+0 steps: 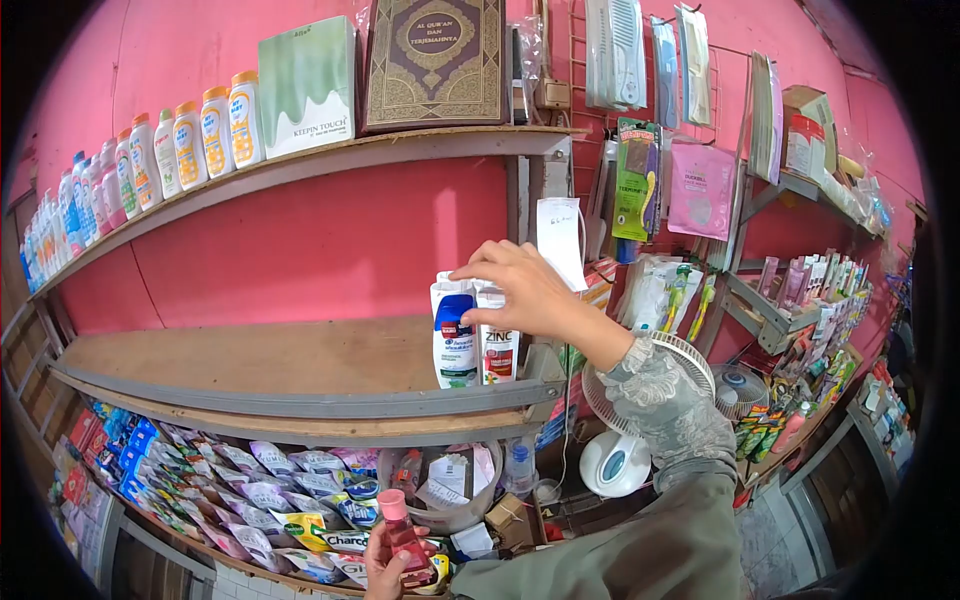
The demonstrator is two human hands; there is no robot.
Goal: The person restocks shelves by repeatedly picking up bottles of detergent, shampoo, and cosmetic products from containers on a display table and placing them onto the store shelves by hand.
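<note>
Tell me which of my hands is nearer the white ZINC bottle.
Right. Your right hand is at the top of the ZINC bottle; your left hand is farther off, below the shelf, holding a pink-capped bottle.

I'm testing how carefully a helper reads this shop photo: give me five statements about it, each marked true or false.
1. The left hand holds a pink bottle, while the right hand is at the white bottles. True.
2. The white bottles lie on their sides. False: they stand upright on the middle shelf.
3. The book stands to the right of the green-and-white box. True.
4. Toothbrushes stand directly left of that box. False: orange-capped bottles stand there.
5. The pink packet hangs left of the green packet. False: it hangs to its right.
</note>
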